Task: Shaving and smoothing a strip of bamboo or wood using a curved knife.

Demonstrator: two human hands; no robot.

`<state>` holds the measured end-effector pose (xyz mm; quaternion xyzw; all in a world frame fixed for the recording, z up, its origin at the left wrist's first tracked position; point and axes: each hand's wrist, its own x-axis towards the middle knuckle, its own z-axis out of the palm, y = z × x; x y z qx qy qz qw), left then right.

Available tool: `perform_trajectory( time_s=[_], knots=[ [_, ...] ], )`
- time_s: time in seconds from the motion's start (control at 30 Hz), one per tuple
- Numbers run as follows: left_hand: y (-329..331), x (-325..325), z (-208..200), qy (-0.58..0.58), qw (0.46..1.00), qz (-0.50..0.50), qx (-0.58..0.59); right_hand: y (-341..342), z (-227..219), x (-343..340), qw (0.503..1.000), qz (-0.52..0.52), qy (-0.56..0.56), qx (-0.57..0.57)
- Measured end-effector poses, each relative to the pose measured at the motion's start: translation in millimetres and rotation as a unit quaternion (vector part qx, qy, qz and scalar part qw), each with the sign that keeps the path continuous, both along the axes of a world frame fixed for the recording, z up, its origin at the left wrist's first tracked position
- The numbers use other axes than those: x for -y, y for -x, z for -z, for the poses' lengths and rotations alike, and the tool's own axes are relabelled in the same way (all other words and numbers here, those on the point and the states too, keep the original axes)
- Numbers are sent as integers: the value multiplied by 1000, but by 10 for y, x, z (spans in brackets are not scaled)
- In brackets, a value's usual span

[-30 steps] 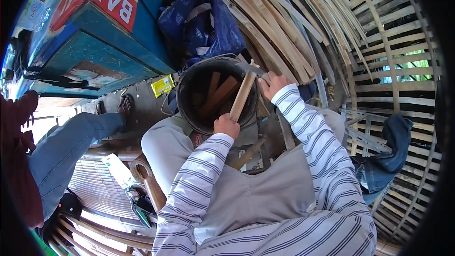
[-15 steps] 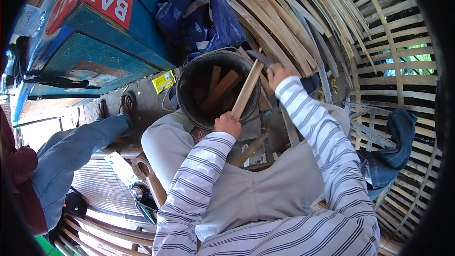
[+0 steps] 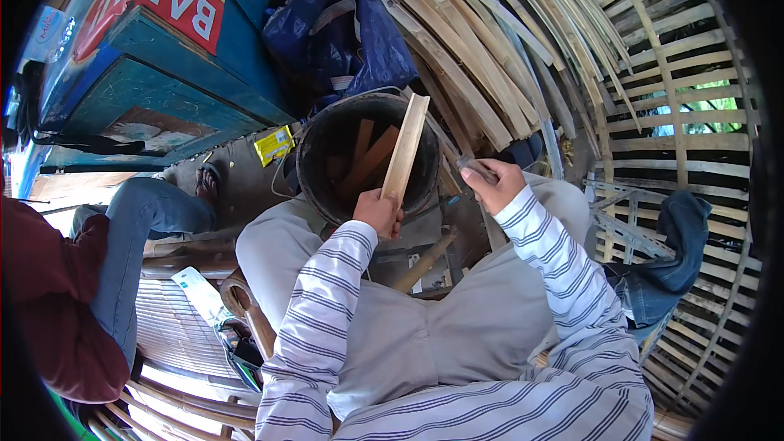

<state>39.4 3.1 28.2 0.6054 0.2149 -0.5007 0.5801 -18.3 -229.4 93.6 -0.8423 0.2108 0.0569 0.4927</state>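
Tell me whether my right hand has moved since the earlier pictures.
Yes. Judged against the dark bucket, your right hand has shifted lower in the view, back toward you, and a little farther out to the right.

My shirt (image 3: pixel 506 410) is white with thin dark stripes in close-set groups; its long sleeves (image 3: pixel 317 310) carry the same bands down to my bare left hand (image 3: pixel 376 213) and right hand (image 3: pixel 501 188). My trousers (image 3: pixel 396 331) are plain pale grey, softly creased
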Motion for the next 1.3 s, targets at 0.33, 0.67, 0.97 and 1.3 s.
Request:
perform_trajectory(
  time_s=[0.33, 0.67, 0.97, 1.3],
  knots=[
    [28, 80, 106, -40, 999, -32, 17, 32, 169, -524, 925, -232, 299, 12],
    [231, 138, 168, -75, 995, -16, 63, -19, 331, -449, 916, -228, 323, -64],
    [234, 88, 24, -111, 990, -23, 81, 4, 413, -457, 917, -216, 335, -25],
    [207, 84, 59, -126, 985, -10, 119, -145, 465, -440, 927, -174, 332, -38]
  ],
)
